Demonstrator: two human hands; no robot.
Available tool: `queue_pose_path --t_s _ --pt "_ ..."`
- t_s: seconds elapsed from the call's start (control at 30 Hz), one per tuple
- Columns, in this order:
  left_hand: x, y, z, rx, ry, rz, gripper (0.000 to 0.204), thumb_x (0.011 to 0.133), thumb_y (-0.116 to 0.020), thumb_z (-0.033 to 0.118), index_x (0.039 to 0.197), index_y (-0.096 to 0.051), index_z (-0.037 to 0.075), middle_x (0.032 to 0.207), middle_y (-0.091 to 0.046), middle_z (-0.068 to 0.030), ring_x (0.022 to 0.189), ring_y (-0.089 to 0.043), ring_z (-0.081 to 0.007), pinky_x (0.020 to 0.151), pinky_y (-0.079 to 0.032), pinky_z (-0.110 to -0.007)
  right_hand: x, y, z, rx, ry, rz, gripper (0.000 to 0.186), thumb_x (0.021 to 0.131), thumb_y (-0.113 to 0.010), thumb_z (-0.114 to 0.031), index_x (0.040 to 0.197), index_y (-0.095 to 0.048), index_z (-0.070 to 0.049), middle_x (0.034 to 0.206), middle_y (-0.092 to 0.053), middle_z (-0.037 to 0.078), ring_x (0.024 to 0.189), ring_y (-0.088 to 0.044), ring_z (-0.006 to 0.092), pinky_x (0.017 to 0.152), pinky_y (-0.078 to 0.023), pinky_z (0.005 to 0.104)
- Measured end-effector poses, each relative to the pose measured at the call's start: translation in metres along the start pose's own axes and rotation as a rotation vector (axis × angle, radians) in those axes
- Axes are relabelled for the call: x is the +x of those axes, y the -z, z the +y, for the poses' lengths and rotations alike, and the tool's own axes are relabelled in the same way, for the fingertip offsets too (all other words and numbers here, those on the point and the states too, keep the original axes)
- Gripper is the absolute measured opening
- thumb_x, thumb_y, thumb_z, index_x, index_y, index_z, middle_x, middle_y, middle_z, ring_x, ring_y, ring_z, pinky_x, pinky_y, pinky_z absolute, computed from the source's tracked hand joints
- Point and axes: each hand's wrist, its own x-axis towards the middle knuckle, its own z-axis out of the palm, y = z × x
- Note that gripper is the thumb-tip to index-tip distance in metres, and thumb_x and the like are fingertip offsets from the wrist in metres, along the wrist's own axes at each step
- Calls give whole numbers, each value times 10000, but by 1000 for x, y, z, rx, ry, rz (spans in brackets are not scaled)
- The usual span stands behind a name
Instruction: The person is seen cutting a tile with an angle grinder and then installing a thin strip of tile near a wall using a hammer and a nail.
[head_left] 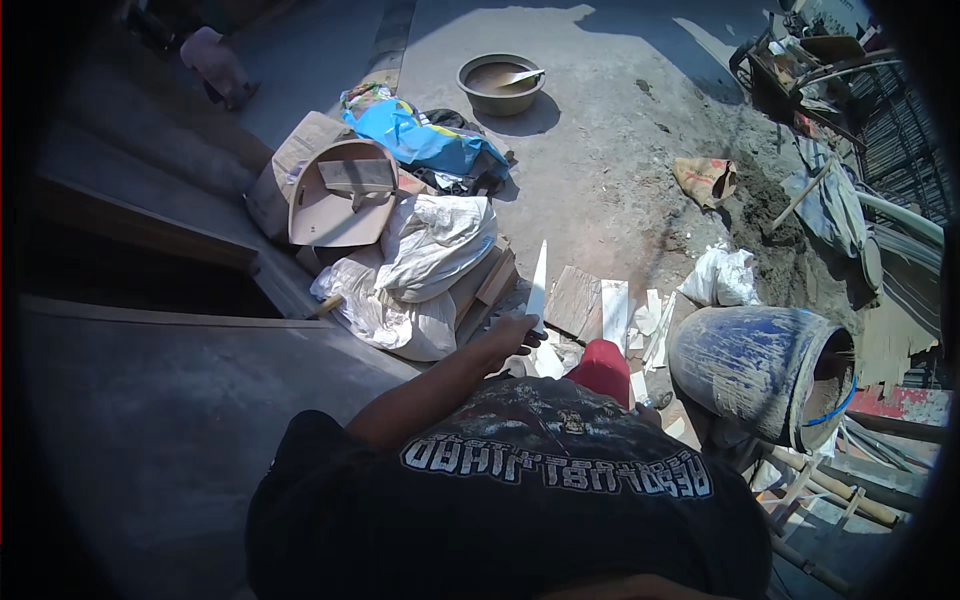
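Observation:
My left hand (514,332) is closed on a long, tapered white strip (540,270), pointing upward in front of my body. Below it lie white tile offcuts (614,308) and a grey-brown board (573,298) on the ground. My right hand is not visible; only skin of an arm shows at the bottom edge. I have a dark printed shirt on, and red cloth shows beyond it.
Sacks (430,245) and a tan plastic container (340,225) are piled left, beside a dark opening. A mixing tub (478,100) stands ahead. A blue drum (738,365), sand (770,235) and debris crowd the right. A person (215,65) is at upper left.

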Motion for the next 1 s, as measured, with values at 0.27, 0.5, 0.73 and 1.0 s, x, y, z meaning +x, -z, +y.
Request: queue_pose_path --t_s 0.27,0.5,0.73,1.0 --pt "1 33 60 132 -143 66 406 997 -417 321 1010 -639 -19 870 -674 -103 753 -617 -174 731 -483 -326 113 50 -1 547 -466 -14 489 804 -697 -382 1080 -646 18 920 -674 223 870 -654 360 798 -513 433" --pt "85 50 143 329 -498 166 405 991 -390 292 886 -649 -1 761 -660 -79 655 -580 -156 630 -441 -306 280 154 -20 528 -286 54 515 777 -729 -375 1100 -640 16 962 -666 236 926 -643 374 840 -505 440" --pt "251 34 286 455 -538 110 452 959 -428 318 797 -637 -49 723 -668 -126 666 -653 -202 629 -488 -349 494 396 -163 92 327 237 691 689 -821 -358 1224 -575 4 1176 -584 254 1123 -559 392 956 -456 445" --pt "367 23 441 295 -523 -18 429 951 -447 334 818 -642 -24 746 -639 -102 683 -594 -191 661 -473 -351 584 620 -388 -252 1287 227 909 636 -853 -424 1367 -453 -60 1325 -490 203 1250 -448 396 1069 -349 488"
